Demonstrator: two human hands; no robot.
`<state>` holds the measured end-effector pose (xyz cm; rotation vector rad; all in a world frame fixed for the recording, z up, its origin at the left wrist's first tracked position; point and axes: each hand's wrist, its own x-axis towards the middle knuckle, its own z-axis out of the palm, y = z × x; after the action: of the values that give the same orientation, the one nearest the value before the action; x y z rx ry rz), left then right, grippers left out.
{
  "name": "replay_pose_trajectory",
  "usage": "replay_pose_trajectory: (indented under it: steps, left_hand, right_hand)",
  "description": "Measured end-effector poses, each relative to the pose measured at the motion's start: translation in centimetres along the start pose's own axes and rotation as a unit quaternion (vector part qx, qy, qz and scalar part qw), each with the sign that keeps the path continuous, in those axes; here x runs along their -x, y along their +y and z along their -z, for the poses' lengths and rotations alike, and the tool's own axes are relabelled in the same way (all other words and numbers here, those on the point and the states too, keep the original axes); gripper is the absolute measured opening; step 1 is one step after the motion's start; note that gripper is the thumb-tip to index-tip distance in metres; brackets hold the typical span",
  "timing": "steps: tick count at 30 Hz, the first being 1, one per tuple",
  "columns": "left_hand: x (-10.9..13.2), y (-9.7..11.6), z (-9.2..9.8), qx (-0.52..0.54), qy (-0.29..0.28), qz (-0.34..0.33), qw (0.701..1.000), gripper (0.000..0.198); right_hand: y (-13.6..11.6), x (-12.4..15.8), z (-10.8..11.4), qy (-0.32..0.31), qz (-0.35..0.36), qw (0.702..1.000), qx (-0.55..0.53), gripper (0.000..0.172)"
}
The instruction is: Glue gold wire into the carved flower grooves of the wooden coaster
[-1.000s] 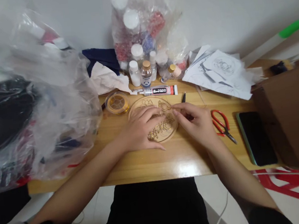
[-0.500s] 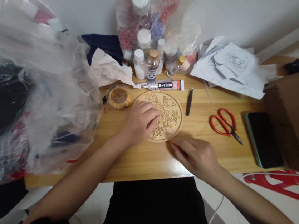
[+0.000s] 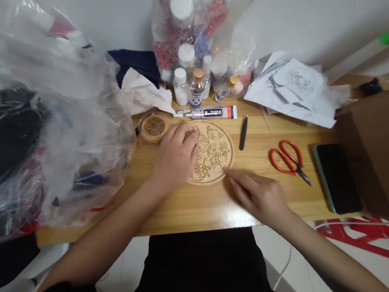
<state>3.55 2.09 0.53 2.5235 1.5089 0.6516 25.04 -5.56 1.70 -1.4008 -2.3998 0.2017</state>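
A round wooden board (image 3: 215, 176) with a raised floral pattern in gold-coloured wire lies flat on the table. My left hand (image 3: 176, 155) rests over its left side, palm down, with the fingers laid on the pattern, apart from any tool. At the lower right rim is my right hand (image 3: 258, 192), thumb and forefinger pinched together. What the pinch holds is too thin and blurred to make out. A spool of gold wire (image 3: 153, 127) lies just beyond my left hand. Black tweezers (image 3: 244, 132) lie right of the board.
Red-handled pliers (image 3: 289, 161) and a phone (image 3: 337, 178) lie to the right, beside a cardboard box (image 3: 374, 153). Behind the board are a B-7000 glue tube (image 3: 213, 113), small bottles (image 3: 197, 89) and paper sketches (image 3: 289, 88). Plastic bags (image 3: 82, 116) crowd the left.
My left hand has shifted slightly left, uncovering more of the pattern. My right hand has moved a little right and its fingertips up along the rim. The view has shifted slightly.
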Motion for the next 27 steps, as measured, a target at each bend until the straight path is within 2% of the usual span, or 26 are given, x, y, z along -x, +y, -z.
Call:
replay_pose_trajectory:
  steps: [7, 12, 14, 17, 20, 22, 27]
  left_hand:
    - [0.1, 0.7, 0.7, -0.063, 0.017, 0.04, 0.997, 0.032]
    - [0.0, 0.5, 0.1, -0.009, -0.016, -0.02, 1.0, 0.035]
    - [-0.1, 0.4, -0.2, 0.006, -0.027, -0.027, 0.999, 0.036]
    - [-0.1, 0.4, -0.2, -0.004, -0.01, -0.001, 1.0, 0.034]
    - [-0.1, 0.5, -0.1, -0.026, 0.014, 0.021, 0.999, 0.037]
    - [-0.1, 0.5, -0.2, -0.024, 0.017, 0.012, 1.0, 0.04]
    - [-0.2, 0.1, -0.7, 0.016, -0.05, -0.023, 0.998, 0.045]
  right_hand:
    - [1.3, 0.5, 0.6, -0.016, 0.029, 0.995, 0.089, 0.031]
    - [2.6, 0.0, 0.5, -0.015, 0.014, 0.998, 0.064, 0.033]
    - [3.0, -0.7, 0.7, -0.018, 0.004, 0.999, 0.042, 0.031]
    - [3.5, -2.4, 1.8, -0.023, -0.003, 1.0, -0.01, 0.028]
    - [3.9, -4.4, 2.8, -0.008, 0.018, 0.999, -0.032, 0.027]
    - [4.1, -5.5, 2.8, 0.002, 0.041, 0.999, -0.027, 0.027]
    - [4.8, -6.1, 0.8, -0.019, 0.045, 0.999, 0.001, 0.028]
